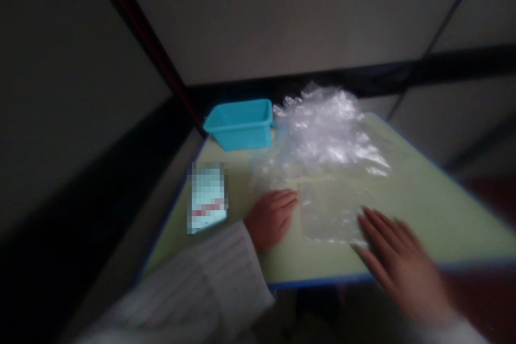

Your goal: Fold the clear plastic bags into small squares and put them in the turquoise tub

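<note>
A small flat clear plastic bag [328, 209] lies on the pale green table [423, 209] between my hands. My left hand [269, 217] rests on the table at the bag's left edge, fingers together and stretched toward it. My right hand [397, 260] lies flat with fingers spread, its fingertips on the bag's lower right corner. Neither hand grips anything. Behind the bag sits a crumpled heap of clear plastic bags [324, 129]. The picture is dim and blurred.
A turquoise plastic bin [239, 123] stands at the table's far left corner, beside the heap. A blurred-out card or packet [207, 198] lies near the left edge. The table has a blue rim [322, 281] and stands against grey walls.
</note>
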Demonstrator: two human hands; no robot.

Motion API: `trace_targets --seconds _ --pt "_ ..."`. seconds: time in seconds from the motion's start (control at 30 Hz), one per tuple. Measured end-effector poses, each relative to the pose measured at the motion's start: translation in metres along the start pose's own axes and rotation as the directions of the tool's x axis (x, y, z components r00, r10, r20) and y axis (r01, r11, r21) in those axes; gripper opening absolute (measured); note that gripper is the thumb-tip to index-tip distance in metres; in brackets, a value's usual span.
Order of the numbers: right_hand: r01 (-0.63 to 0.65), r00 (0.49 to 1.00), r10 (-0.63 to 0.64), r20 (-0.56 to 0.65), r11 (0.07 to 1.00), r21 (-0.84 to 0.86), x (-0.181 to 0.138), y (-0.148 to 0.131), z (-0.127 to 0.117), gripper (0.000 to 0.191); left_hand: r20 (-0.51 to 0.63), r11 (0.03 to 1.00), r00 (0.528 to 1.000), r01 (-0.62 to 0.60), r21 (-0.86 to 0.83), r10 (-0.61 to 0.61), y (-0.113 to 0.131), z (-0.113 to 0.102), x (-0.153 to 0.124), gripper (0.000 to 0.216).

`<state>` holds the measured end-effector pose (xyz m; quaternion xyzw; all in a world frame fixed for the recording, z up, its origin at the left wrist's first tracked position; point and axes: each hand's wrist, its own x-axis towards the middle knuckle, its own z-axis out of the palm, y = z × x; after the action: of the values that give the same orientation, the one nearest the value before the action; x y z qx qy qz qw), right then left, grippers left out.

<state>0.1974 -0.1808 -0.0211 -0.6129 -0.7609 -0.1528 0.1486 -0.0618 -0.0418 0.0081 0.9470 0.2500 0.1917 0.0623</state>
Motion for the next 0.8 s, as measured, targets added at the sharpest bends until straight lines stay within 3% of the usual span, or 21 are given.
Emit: trace_targets --seconds 0.5,0.8 --pt "0.0 0.999 0.0 0.052 1.0 0.004 0.0008 0.0029 0.0028 0.056 0.2 0.999 0.98 -0.004 0.041 -0.004 0.0059 -0.0033 -0.0002 0.044" --pt "-0.02 1.0 0.02 -0.004 1.0 -0.003 -0.0018 0.0021 0.0044 0.055 0.181 1.0 0.983 0.008 0.027 -0.013 0.0072 -0.0042 0.0003 0.045"
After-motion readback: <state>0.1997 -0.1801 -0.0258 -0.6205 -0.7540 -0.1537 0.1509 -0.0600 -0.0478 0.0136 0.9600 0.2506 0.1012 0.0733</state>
